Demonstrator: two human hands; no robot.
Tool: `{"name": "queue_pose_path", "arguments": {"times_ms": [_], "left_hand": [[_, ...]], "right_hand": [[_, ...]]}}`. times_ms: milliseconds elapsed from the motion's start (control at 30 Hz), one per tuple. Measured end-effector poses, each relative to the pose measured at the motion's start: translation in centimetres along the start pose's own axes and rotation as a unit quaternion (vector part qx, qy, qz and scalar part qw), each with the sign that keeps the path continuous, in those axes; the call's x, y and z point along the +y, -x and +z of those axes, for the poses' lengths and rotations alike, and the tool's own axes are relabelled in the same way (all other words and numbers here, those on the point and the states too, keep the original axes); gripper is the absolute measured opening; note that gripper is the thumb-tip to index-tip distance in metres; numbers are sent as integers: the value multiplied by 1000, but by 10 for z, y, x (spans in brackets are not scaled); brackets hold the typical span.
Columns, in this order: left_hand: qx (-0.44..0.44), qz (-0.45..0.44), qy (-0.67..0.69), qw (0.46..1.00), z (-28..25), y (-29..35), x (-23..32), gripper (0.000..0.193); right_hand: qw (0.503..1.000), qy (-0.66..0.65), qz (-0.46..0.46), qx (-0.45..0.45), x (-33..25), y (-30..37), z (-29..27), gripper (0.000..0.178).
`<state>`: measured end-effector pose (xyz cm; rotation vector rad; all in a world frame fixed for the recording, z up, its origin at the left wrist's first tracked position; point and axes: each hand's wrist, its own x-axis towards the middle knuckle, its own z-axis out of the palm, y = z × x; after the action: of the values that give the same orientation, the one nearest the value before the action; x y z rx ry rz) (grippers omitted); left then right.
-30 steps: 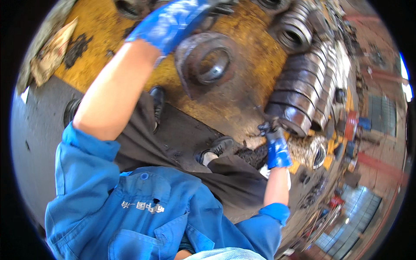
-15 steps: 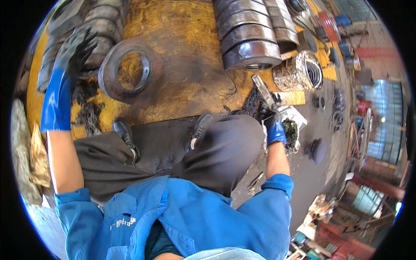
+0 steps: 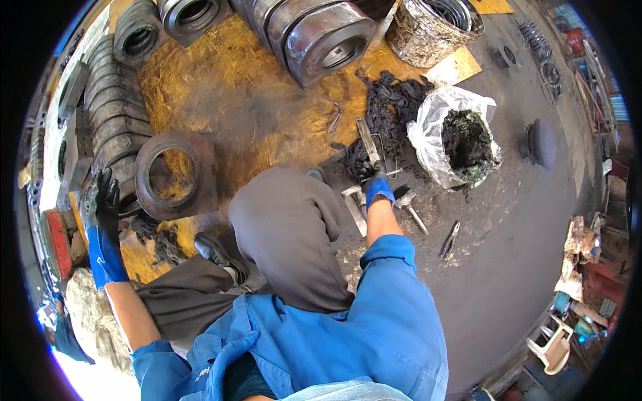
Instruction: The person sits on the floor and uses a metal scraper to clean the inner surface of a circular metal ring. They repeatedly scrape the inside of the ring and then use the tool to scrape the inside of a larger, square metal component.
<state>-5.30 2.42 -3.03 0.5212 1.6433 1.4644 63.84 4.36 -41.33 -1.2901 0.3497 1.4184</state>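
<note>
Heavy metal workshop or machine yard, work happening on the floor. Big steel rings (image 3: 120, 127) and a huge hex nut (image 3: 328, 40) are lying on a yellow board (image 3: 254, 100), with a hammer (image 3: 408, 204), pliers (image 3: 449, 239) and a bag (image 3: 455, 134) of black greasy waste sitting on stained concrete (image 3: 508, 267). Scrap and clutter are piling up at the edges.
</note>
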Motion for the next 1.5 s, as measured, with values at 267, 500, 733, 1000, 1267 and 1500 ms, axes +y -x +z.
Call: {"name": "queue_pose_path", "arguments": {"times_ms": [267, 500, 733, 1000, 1267, 1500], "left_hand": [[-68, -28, 14, 997, 77, 29, 0, 46], [-33, -56, 31, 997, 112, 52, -2, 43], [-137, -54, 101, 984, 33, 10, -34, 49], [-221, -56, 101, 968, -31, -3, -69, 58], [-144, -61, 131, 979, 12, 25, -67, 53], [-95, -84, 140, 982, -18, 37, -69, 51]], "right_hand": [[999, 33, 20, 2, -11, 4, -55, 28], [997, 8, 71, 36, -5, 9, -116, 28], [994, -35, 91, 54, -22, 27, -206, 30], [937, 209, -265, -93, -68, 135, -71, 29], [212, 872, -437, -59, -27, 36, -52, 50], [187, 841, -496, -104, -26, 15, -90, 48]]}}
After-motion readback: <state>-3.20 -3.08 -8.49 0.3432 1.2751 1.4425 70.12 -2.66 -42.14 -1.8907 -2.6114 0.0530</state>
